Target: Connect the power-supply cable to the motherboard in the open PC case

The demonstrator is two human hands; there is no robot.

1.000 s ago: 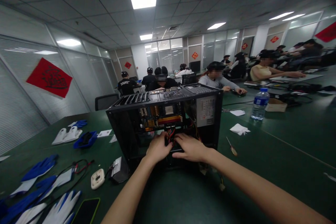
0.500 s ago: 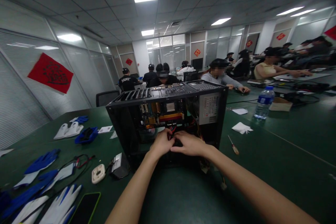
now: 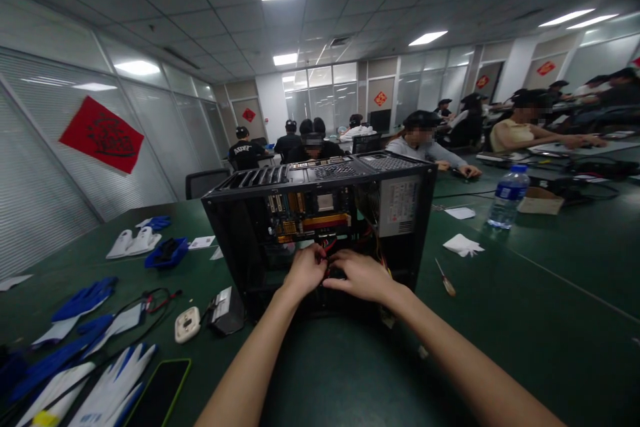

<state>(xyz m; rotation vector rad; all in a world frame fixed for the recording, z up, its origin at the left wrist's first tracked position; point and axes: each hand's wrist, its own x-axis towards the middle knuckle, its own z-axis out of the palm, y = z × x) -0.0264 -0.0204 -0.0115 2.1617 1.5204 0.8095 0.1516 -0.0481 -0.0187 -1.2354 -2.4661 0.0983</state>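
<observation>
A black computer case point(image 3: 320, 181) lies on its side edge on the table, its open side facing me. Inside it show a motherboard point(image 3: 287, 213) and a power supply point(image 3: 400, 207) at the right. My left hand point(image 3: 306, 268) reaches into the lower middle of the case, fingers curled round thin red and black cables point(image 3: 327, 245). Close beside it, my right hand point(image 3: 363, 275) bends its fingers onto the same cables, its thumb lying lower. The fingertips of both hands are partly hidden, and the cable ends cannot be made out.
A screwdriver point(image 3: 445, 278), a crumpled tissue point(image 3: 463, 245) and a water bottle point(image 3: 507, 197) lie or stand to the right. At left are gloves point(image 3: 113, 387), a phone point(image 3: 159, 393), a blue tray point(image 3: 167, 253) and a black-and-silver block point(image 3: 227, 310). Other people sit beyond the case.
The view has shifted slightly. Both hands stay at the cables inside the case, with only small finger movements. The case has not visibly moved.
</observation>
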